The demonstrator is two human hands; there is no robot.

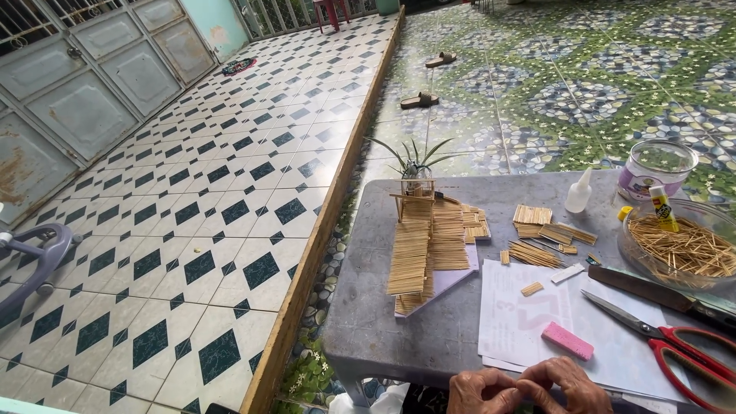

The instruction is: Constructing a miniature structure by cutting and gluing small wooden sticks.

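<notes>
My left hand [481, 392] and my right hand [567, 386] rest together at the near edge of a grey table [368, 307], fingertips touching; whether they pinch something small is hidden. Just beyond them lies a pink eraser [567, 341] on white paper sheets [521, 318]. Further out stands a model of thin wooden sticks [425, 245], with flat stick panels on a white board and a small upright frame at its far end. Loose stick bundles [540, 230] lie to the right of it.
Red-handled scissors [667, 337] and a knife [659, 295] lie at the right. A glass bowl of sticks [678, 245] holds a glue tube. A white glue bottle [579, 192], a glass jar [655, 169] and a small plant [414, 162] stand at the back. Sandals [419, 100] lie on the tiled floor.
</notes>
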